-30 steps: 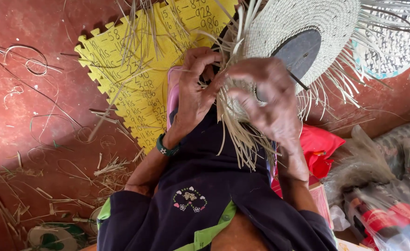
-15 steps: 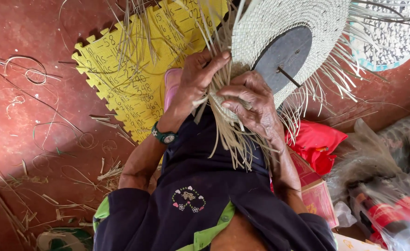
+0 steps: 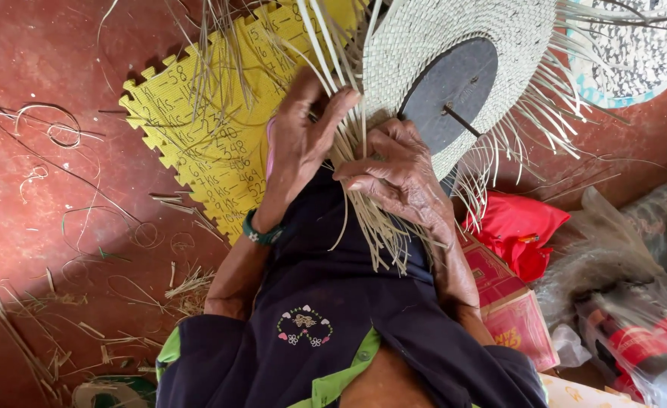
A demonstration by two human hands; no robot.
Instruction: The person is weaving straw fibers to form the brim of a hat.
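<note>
One head-worn camera looks steeply down, close over the person's lap, with the red floor point(image 3: 61, 68) beyond.

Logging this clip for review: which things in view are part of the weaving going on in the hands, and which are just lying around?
In hand:
- left hand and right hand, gripping loose straw strands
- woven straw disc around a dark round form

Lying about:
- yellow foam mat
- red bag
- red carton
- second woven piece
- straw scraps on red floor
</note>
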